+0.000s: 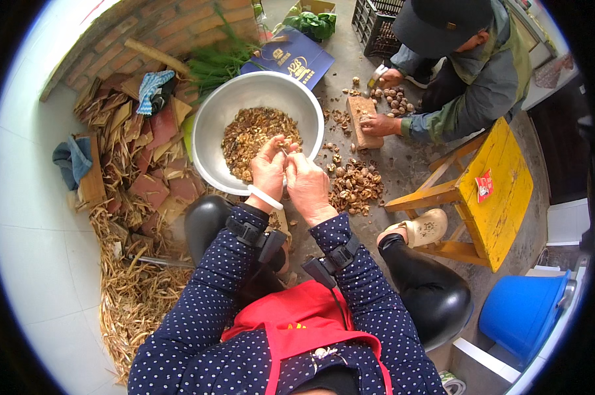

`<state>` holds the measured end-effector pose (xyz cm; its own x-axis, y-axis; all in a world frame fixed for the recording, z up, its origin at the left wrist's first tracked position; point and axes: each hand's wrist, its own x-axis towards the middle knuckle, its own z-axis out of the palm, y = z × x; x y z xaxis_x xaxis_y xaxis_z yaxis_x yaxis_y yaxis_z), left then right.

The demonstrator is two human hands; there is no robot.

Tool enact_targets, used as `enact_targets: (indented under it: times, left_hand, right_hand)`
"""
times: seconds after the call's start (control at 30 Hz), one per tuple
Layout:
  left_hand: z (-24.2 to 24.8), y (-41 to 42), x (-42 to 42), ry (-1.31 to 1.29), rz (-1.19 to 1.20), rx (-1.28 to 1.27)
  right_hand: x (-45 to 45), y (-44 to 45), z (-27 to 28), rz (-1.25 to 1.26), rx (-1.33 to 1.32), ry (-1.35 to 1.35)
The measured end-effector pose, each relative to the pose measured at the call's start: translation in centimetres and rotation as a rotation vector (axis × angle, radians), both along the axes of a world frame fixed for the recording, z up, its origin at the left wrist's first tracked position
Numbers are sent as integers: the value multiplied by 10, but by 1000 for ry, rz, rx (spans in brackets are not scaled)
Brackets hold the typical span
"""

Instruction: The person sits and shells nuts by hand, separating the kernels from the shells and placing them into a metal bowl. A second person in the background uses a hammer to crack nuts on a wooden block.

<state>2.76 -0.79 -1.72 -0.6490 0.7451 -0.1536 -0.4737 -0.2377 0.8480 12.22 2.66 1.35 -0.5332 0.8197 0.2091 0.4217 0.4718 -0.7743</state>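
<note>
My left hand (269, 165) is over the near side of a wide metal basin (208, 133), its fingers pinched around a small walnut piece that they mostly cover. Close beside it, my right hand (307, 185) grips what looks like a thin pick (284, 152); only a short bit of it shows between the fingertips. Shelled walnut kernels (258, 123) lie heaped in the basin below both hands. To the right of my right hand, a pile of broken walnut shells (356, 187) rests on the concrete floor.
A co-worker (470, 84) crouches at upper right, one hand on a brick (365, 140), the other holding a hammer (376, 75) beside whole walnuts (396, 101). A yellow wooden stool (505, 192) and blue bucket (519, 311) stand right. Scrap wood (151, 190) lies left.
</note>
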Motion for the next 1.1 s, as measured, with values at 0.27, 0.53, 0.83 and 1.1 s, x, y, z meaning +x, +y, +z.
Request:
enact_targets:
  times: [0.27, 0.53, 0.83, 1.1]
  left_hand:
    - [10, -11, -16, -113, -215, 40]
    - [14, -17, -24, 21, -302, 1]
    - [-10, -13, -26, -78, 13, 26]
    - [-17, -12, -20, -70, 110, 33]
  right_hand:
    - [12, 28, -7, 113, -564, 264]
    - [25, 40, -4, 248, -836, 391]
    - [-9, -1, -9, 50, -48, 75]
    - [-15, -16, -18, 26, 202, -33]
